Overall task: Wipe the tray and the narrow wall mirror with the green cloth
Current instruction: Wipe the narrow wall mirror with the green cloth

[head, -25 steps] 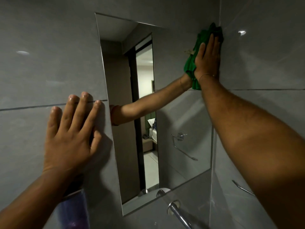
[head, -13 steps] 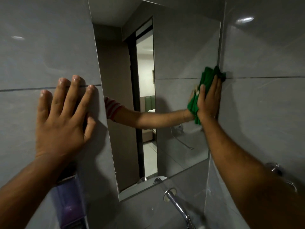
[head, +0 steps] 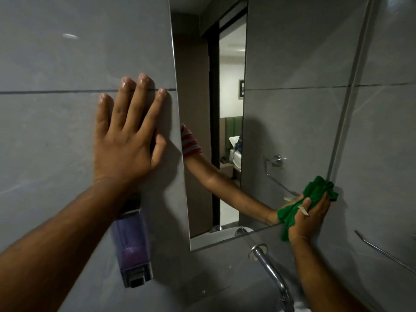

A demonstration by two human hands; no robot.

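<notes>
The narrow wall mirror (head: 290, 122) is set in grey tiles and reflects a doorway and my arm. My right hand (head: 309, 218) presses the bunched green cloth (head: 315, 190) against the mirror's lower right corner, near its right edge. My left hand (head: 126, 136) lies flat on the tile wall just left of the mirror, fingers spread, holding nothing. No tray is in view.
A clear soap dispenser (head: 134, 246) with purple liquid hangs on the wall under my left wrist. A chrome tap (head: 270, 269) juts out below the mirror. A chrome towel rail (head: 382, 253) is fixed to the right wall.
My right hand has slid the green cloth down the mirror's right edge, from the top corner to the bottom corner. My left hand has stayed flat on the wall.
</notes>
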